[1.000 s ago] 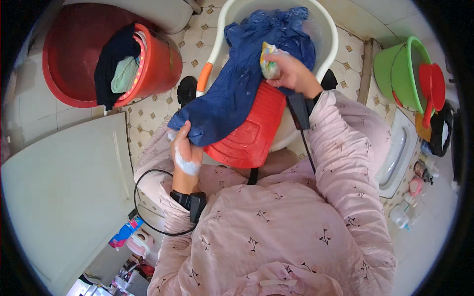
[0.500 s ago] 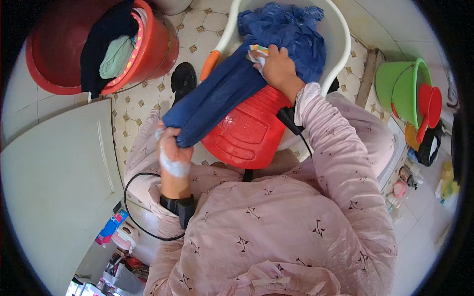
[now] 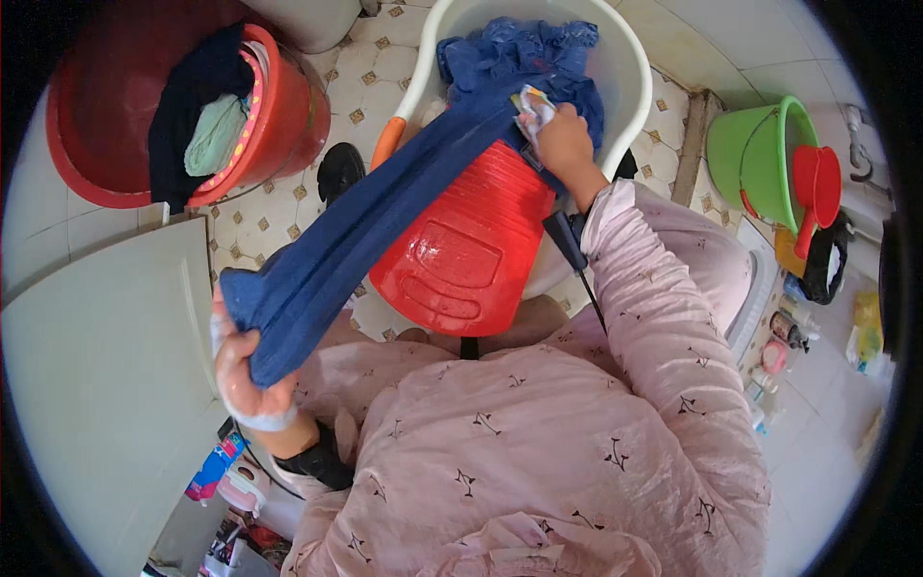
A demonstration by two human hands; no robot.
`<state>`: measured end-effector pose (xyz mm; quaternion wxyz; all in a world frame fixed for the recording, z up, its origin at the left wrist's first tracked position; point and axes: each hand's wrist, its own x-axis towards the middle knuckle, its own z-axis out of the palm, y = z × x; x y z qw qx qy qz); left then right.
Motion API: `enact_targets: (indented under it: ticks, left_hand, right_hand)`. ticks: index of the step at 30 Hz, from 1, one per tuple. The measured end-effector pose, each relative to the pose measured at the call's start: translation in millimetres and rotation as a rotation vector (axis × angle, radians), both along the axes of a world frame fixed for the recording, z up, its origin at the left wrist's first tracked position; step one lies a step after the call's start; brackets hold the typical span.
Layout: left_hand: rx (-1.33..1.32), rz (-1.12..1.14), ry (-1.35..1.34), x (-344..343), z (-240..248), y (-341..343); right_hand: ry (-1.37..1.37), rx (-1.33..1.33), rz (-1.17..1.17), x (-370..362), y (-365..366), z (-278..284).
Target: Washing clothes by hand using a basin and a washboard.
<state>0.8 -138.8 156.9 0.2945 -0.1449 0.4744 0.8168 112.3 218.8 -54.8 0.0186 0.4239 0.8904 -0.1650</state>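
Blue cloth (image 3: 385,226) stretched over red washboard (image 3: 461,250).
L hand (image 3: 252,380) grip clenched on cloth end; R hand (image 3: 562,144) grasping small rag (image 3: 532,108) at white basin (image 3: 630,72).

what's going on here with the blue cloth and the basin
A person in a pink top is washing by hand. The left hand pulls one end of a wet blue garment taut across a red washboard leaning in a white basin. The right hand presses a small scrubbing item on it.
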Motion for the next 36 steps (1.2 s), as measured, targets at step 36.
enact_targets:
  ticks: [36]
  left_hand:
    - [-0.327,-0.595,0.283,22.1,-6.0,112.4]
  right_hand:
    - [1.011,-1.088,-0.295,5.0,8.4,2.1]
